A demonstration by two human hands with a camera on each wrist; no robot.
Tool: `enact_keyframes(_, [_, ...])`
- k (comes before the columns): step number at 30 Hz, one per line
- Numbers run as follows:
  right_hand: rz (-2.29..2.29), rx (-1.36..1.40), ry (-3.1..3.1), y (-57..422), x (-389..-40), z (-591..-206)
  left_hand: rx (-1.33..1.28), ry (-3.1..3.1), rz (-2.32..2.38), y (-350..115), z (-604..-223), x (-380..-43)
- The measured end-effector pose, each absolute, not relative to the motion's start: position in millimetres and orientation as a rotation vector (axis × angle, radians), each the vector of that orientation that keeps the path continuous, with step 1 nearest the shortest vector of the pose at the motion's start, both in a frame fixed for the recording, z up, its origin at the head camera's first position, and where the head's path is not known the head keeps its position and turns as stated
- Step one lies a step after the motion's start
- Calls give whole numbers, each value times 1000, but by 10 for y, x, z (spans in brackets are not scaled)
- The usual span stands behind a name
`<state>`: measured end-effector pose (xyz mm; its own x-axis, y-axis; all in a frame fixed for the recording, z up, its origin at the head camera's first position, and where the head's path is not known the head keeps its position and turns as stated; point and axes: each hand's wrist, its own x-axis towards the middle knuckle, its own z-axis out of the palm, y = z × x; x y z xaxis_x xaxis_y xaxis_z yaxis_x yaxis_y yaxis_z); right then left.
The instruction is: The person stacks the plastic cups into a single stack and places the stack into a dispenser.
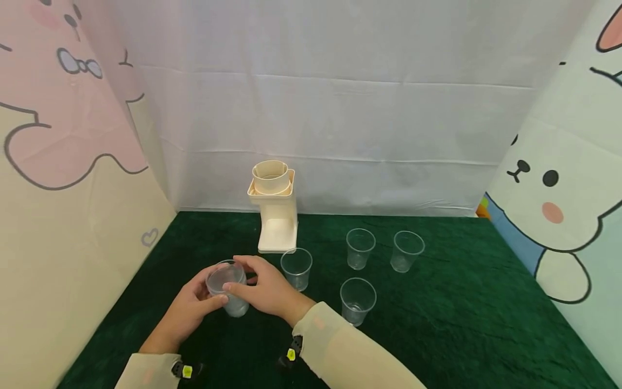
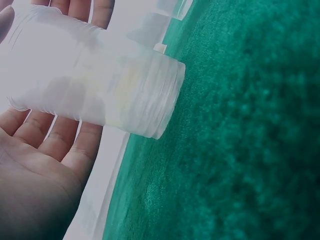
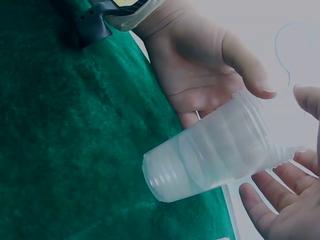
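Note:
A stack of nested clear plastic cups (image 1: pixel 236 305) is between both hands above the green cloth, its base hanging below the fingers. My left hand (image 1: pixel 187 310) cradles the stack from the left, fingers curved behind it and thumb across the front. From the right, my right hand (image 1: pixel 267 286) grips it near the rim, with the thumb in front and fingers on the far side. In the left wrist view the stack (image 2: pixel 120 85) lies across the left fingers. Several nested layers show in the stack (image 3: pixel 215 150) in the right wrist view.
Separate clear cups stand upright: one cup (image 1: pixel 297 270) just beyond the right hand, and another cup (image 1: pixel 358 302), a cup (image 1: pixel 360 249) and a cup (image 1: pixel 407 252) farther right. A cream cup holder (image 1: pixel 278 216) stands behind. White cloth (image 1: pixel 340 119) hangs along the back.

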<state>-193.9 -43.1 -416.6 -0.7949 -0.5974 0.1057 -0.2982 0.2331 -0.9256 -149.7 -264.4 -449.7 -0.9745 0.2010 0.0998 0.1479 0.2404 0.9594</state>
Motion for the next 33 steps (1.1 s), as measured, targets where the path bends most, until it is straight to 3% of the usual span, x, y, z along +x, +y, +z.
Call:
enact_keyframes(21, [-1540,-818,2257,-432,-1930,-4243,363,2442,1868,-2649,-4526,-1517])
enact_keyframes(33, [-1460,-810,2390,-324,-1815,-3904,343,2458,1861,-2658,-4527,-1510])
